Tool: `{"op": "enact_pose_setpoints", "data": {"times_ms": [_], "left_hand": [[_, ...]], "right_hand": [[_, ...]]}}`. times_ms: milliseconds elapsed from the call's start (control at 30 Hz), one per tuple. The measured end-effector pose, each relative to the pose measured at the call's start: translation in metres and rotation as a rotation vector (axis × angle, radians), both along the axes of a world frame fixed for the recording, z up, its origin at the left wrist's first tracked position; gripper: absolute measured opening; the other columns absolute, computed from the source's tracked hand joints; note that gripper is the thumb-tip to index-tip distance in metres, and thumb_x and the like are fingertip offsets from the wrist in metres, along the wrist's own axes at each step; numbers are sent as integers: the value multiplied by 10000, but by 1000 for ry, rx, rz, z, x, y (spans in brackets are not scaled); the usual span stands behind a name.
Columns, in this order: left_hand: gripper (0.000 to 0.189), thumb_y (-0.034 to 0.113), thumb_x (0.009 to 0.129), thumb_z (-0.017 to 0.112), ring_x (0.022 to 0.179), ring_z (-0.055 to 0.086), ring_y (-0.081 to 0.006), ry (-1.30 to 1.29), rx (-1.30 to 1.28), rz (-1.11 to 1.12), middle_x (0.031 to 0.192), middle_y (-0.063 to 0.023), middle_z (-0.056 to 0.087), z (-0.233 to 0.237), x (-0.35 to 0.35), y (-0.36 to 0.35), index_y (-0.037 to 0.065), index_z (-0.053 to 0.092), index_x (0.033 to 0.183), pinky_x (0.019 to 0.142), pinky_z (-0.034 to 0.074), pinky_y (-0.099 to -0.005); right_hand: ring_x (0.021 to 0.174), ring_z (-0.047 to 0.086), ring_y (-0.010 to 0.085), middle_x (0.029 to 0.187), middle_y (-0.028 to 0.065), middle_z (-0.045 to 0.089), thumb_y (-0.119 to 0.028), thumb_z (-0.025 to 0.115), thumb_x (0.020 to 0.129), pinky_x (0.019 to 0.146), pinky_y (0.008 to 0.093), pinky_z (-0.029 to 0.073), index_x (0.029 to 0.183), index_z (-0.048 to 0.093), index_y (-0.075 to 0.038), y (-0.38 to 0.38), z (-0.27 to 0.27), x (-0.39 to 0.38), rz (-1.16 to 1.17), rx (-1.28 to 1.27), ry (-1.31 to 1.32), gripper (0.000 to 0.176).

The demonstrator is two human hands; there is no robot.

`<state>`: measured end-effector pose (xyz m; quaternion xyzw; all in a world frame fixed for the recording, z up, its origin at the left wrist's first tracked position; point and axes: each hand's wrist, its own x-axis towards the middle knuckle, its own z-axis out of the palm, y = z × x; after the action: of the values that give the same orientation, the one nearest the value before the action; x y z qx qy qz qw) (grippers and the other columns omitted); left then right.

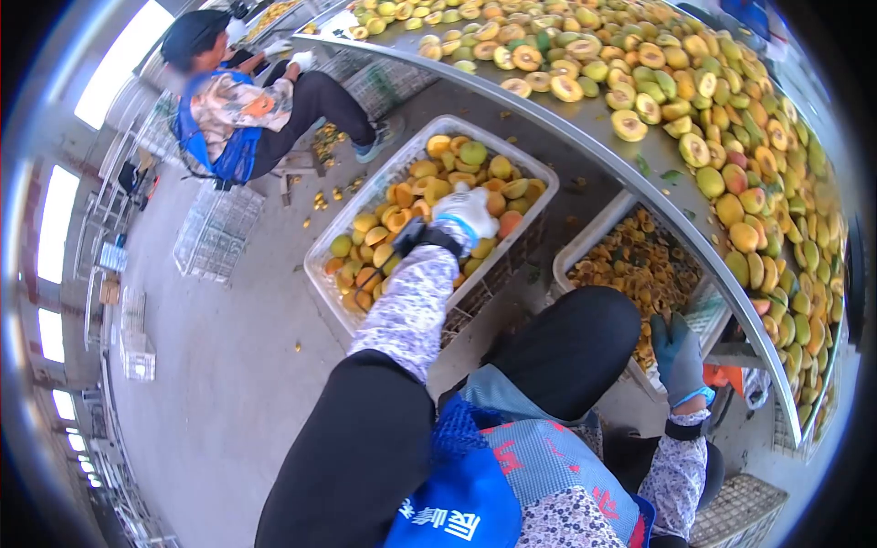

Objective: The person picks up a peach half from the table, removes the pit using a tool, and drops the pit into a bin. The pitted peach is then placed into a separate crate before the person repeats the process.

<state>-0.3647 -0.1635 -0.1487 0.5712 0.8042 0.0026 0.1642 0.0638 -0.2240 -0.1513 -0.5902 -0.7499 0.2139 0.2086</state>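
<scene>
My left hand, in a white glove, is over the halved apricots in a white plastic crate. Its fingers look spread and partly bent on the fruit, with nothing plainly held. A dark band with a small black device circles that wrist. My right hand, gloved in grey-blue, is beside the near edge of a lower crate filled with brownish fruit scraps. Its fingers point toward the scraps and appear apart; the palm side is hidden.
A metal-edged table heaped with halved apricots curves above the lower crate. Another person sits at the upper left. Stacked crates stand on the floor, with fruit bits scattered nearby. Another crate is at the lower right.
</scene>
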Motion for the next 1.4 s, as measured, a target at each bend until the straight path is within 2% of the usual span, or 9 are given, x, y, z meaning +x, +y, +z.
{"op": "enact_pose_setpoints", "data": {"times_ms": [333,500,667,733,833,967,1100,1233,1400], "left_hand": [[327,344,855,683,1151,620,-390,36,94,-51,1266,-160,615,-18,-9,-11,158,683,1123,946,487,-502],[262,291,839,709,1070,661,-311,-133,585,163,1116,-124,701,-12,-40,-74,185,725,1078,939,513,-414],[269,257,844,719,966,689,-328,165,781,287,1065,-102,704,-16,-133,-148,174,699,1099,870,532,-440],[386,271,841,681,1105,627,-354,345,483,544,1215,-137,639,-11,-152,-162,151,654,1207,959,495,-471],[439,315,860,644,1237,533,-386,399,479,497,1248,-173,624,-105,-199,-183,132,612,1257,1083,375,-526],[536,461,913,590,1260,554,-362,40,40,493,1368,-219,583,-29,-170,-162,134,571,1339,1077,392,-501],[644,493,924,542,1244,562,-363,70,78,620,1341,-249,587,10,-172,-133,112,505,1441,1077,367,-523],[609,446,964,474,1435,329,-382,450,468,721,1511,-180,416,-134,-173,-143,78,465,1449,1160,217,-607],[579,472,987,413,1461,254,-413,326,387,776,1567,-143,347,-143,-190,-137,159,469,1470,1147,142,-695]], "right_hand": [[816,617,513,872,307,654,-258,647,967,661,529,461,983,637,26,5,-19,-5,57,-60,18,285],[841,617,520,900,312,656,-246,641,974,664,519,465,1032,646,25,8,-24,4,193,147,-18,278],[867,624,511,917,310,666,-235,628,981,695,502,478,1049,642,42,7,-33,0,19,-146,91,286],[879,636,492,922,299,675,-215,629,979,711,488,482,1055,640,49,9,-34,-3,17,-211,89,275],[876,660,444,920,273,689,-161,636,964,725,461,488,1068,638,50,6,-24,-11,71,-213,112,235],[861,677,373,936,241,699,-83,641,932,729,426,493,1086,637,45,8,-23,-14,154,-176,104,200],[848,676,374,955,234,697,-67,622,924,726,426,499,1085,633,37,14,-22,-22,68,-340,103,192],[802,672,392,895,235,690,-110,617,933,697,434,498,1060,636,27,19,-52,-17,151,-217,48,188],[812,666,436,866,233,682,-156,622,933,676,457,494,1058,635,11,23,-61,-17,73,-241,5,209]]}}
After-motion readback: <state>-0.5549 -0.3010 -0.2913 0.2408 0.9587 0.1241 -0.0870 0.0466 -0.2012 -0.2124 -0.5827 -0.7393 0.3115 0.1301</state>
